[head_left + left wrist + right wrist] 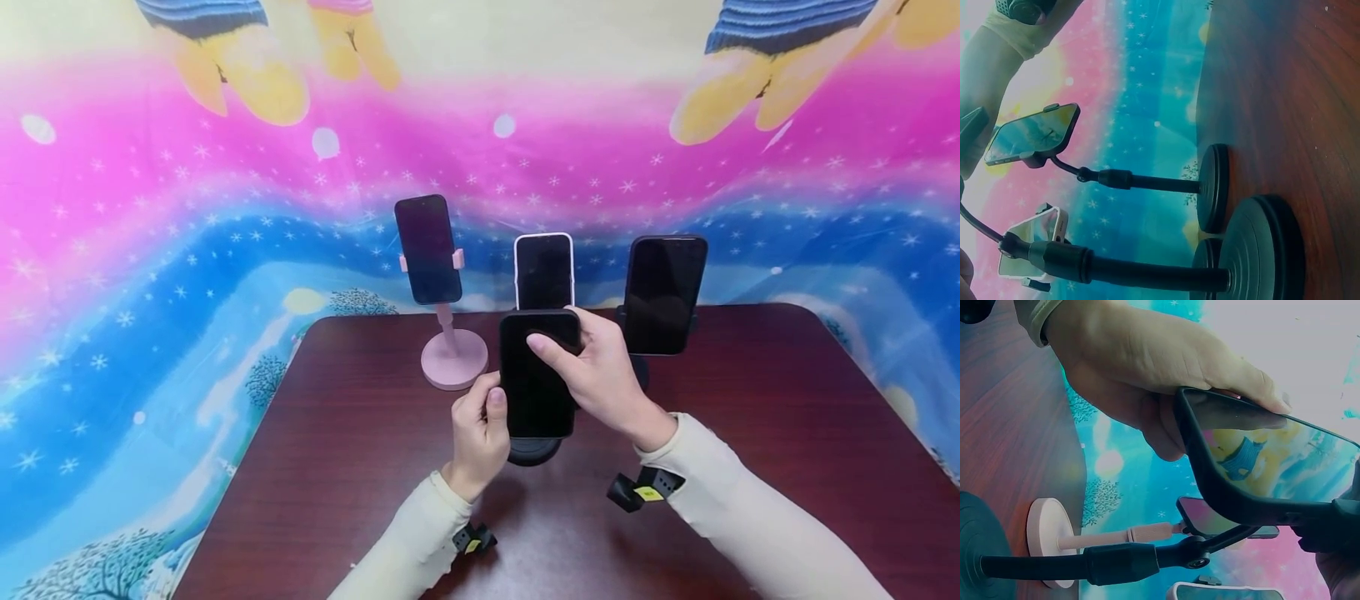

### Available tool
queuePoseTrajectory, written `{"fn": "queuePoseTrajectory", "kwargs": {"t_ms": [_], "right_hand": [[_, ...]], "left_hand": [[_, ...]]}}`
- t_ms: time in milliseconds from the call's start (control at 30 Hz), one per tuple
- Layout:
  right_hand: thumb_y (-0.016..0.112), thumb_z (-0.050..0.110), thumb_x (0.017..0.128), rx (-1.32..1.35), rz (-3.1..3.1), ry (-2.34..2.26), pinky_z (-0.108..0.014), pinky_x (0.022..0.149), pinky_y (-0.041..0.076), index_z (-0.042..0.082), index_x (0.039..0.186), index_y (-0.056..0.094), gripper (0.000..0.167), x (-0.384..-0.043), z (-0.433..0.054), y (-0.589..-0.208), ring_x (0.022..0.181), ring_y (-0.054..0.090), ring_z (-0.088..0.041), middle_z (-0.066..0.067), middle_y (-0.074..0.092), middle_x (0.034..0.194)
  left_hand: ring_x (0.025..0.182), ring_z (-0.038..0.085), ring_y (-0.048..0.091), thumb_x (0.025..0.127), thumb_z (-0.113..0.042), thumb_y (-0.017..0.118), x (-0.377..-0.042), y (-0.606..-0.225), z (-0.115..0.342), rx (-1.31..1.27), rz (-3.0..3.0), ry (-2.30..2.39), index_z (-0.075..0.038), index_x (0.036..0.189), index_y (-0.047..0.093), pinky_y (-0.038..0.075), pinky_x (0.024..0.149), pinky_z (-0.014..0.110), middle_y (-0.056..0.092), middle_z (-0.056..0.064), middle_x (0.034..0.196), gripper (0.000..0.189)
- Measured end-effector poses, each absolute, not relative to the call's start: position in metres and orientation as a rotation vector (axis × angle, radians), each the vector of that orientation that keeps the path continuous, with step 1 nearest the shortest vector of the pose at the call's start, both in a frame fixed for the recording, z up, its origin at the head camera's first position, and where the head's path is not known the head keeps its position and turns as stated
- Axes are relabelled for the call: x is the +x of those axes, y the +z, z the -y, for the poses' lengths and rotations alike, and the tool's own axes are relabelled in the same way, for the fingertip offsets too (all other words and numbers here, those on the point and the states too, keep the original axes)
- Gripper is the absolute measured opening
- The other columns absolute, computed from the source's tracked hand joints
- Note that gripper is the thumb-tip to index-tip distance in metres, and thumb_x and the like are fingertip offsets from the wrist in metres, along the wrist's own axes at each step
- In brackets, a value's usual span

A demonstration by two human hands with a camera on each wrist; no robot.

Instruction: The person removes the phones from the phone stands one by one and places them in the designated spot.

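In the head view a black smartphone (pixel 536 392) faces up at the middle, over the round base of a black phone stand (pixel 534 454). My right hand (pixel 603 375) grips its upper right corner, thumb across the screen and fingers behind. At its left edge my left hand (pixel 480 429) has curled fingers around the holder, the fingertips hidden behind. The right wrist view shows the phone (pixel 1254 465) by the black clamp (pixel 1322 525), my right hand (pixel 1147 359) on its other end. The stand's jointed pole (pixel 1154 275) crosses the left wrist view.
Behind stand a pink stand (pixel 453 360) bearing a phone (pixel 429 250), a white-framed phone (pixel 544 271), and another black phone (pixel 666 296) on a black stand at the right. All are on a dark red wooden table (pixel 360 467). A patterned cloth hangs behind.
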State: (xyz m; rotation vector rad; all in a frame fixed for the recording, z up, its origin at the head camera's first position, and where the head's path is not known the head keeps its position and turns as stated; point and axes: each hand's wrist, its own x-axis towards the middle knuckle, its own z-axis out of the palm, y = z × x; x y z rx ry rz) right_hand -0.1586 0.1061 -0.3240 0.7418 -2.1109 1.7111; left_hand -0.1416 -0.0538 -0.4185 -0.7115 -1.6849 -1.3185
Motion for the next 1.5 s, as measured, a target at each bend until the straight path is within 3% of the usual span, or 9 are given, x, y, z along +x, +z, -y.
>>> {"fn": "queuePoseTrajectory", "kwargs": {"t_ms": [600, 833, 1333, 1500], "right_hand": [[0.073, 0.000, 0.090, 0.750, 2.091, 1.726, -0.027, 0.071, 0.062, -0.002, 0.108, 0.072, 0.018, -0.160, -0.107, -0.321, 0.084, 0.073, -0.004, -0.018, 0.076, 0.098], [0.074, -0.001, 0.088, 0.730, 2.057, 1.684, -0.022, 0.073, 0.060, -0.002, 0.107, 0.073, 0.018, -0.163, -0.106, -0.317, 0.082, 0.072, -0.002, -0.017, 0.077, 0.095], [0.073, -0.001, 0.089, 0.728, 2.041, 1.721, -0.024, 0.071, 0.061, -0.002, 0.107, 0.073, 0.018, -0.164, -0.106, -0.311, 0.080, 0.073, -0.004, -0.019, 0.076, 0.094], [0.073, -0.002, 0.088, 0.722, 2.007, 1.723, -0.024, 0.070, 0.060, -0.002, 0.105, 0.074, 0.017, -0.165, -0.105, -0.309, 0.078, 0.074, -0.006, -0.010, 0.077, 0.091]], "left_hand": [[0.062, 0.017, 0.058, 0.110, -0.024, 0.040, -0.141, -0.417, 0.056, -0.737, 1.709, -1.249, 0.003, 0.103, 0.067, 0.051, 0.059, 0.024, 0.069, 0.012, 0.080, 0.038], [0.069, 0.020, 0.067, 0.110, -0.023, 0.040, -0.140, -0.416, 0.057, -0.761, 1.715, -1.250, 0.004, 0.104, 0.067, 0.056, 0.066, 0.026, 0.073, 0.016, 0.087, 0.039], [0.069, 0.019, 0.067, 0.110, -0.023, 0.040, -0.140, -0.417, 0.058, -0.774, 1.712, -1.227, 0.004, 0.104, 0.067, 0.056, 0.065, 0.026, 0.073, 0.016, 0.087, 0.039], [0.069, 0.019, 0.066, 0.110, -0.024, 0.040, -0.140, -0.418, 0.058, -0.777, 1.708, -1.214, 0.004, 0.103, 0.067, 0.056, 0.065, 0.025, 0.073, 0.016, 0.087, 0.041]]}}
